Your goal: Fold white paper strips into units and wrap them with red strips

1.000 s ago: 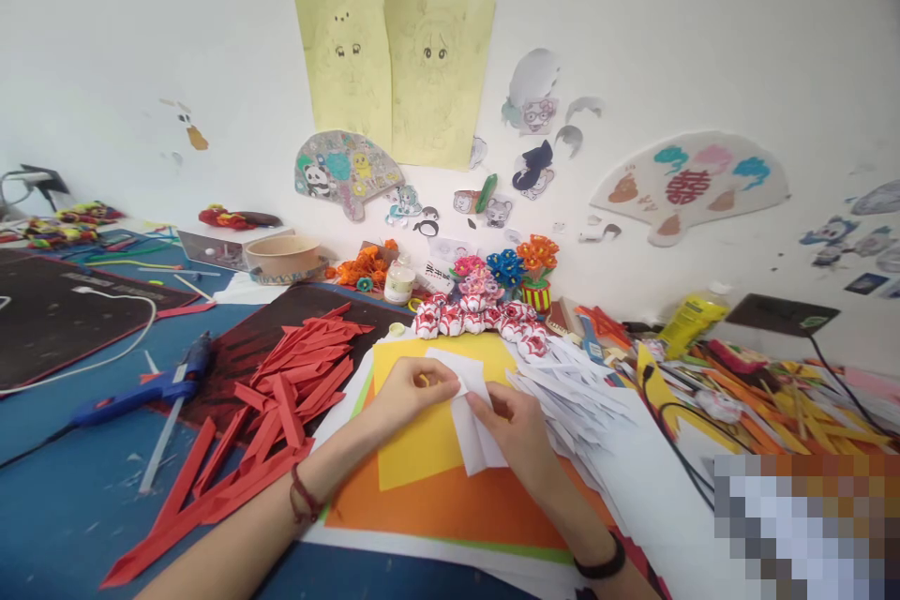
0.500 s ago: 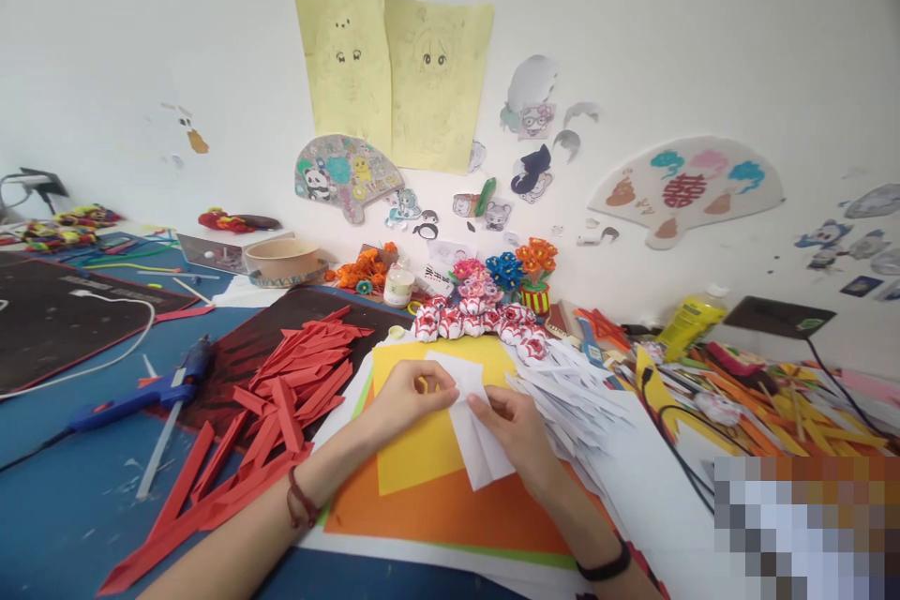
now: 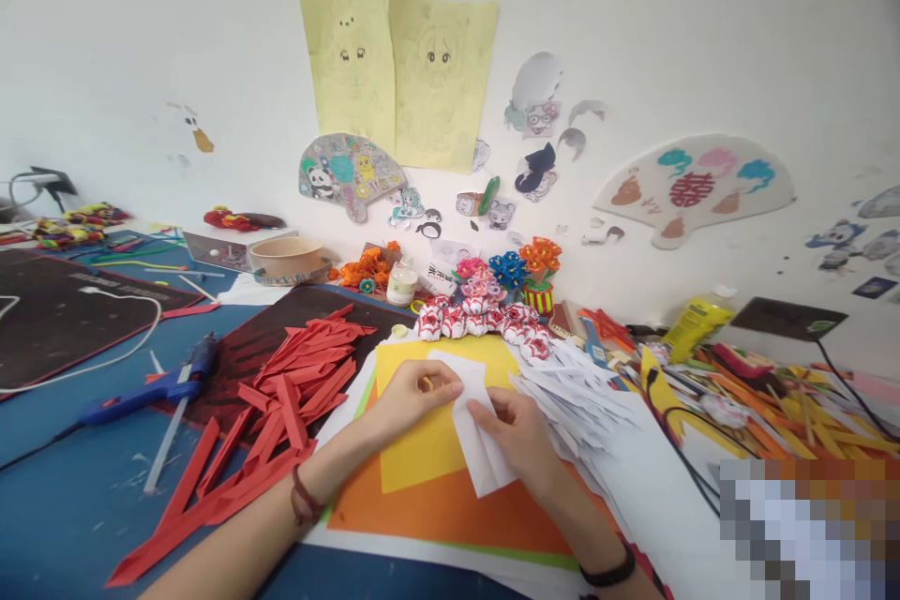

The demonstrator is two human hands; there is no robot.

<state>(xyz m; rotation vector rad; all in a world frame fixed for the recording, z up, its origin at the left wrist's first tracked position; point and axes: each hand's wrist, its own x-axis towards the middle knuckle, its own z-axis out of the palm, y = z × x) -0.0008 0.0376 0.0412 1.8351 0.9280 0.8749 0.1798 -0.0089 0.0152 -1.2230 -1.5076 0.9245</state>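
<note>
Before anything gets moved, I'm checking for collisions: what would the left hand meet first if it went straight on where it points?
Past the white paper at its fingertips, the left hand would probably first meet the right hand, though depth is hard to judge.

the left forearm point(image 3: 281, 502) slants in from the near left, the right forearm point(image 3: 577, 511) from the near right. the left hand point(image 3: 412, 398) pinches, index finger point(image 3: 442, 372) arched toward the thumb point(image 3: 445, 394); the right hand point(image 3: 518, 429) pinches too, its thumb pointing far and left. both hands' fingertips point(image 3: 473, 406) sit close together.
</note>
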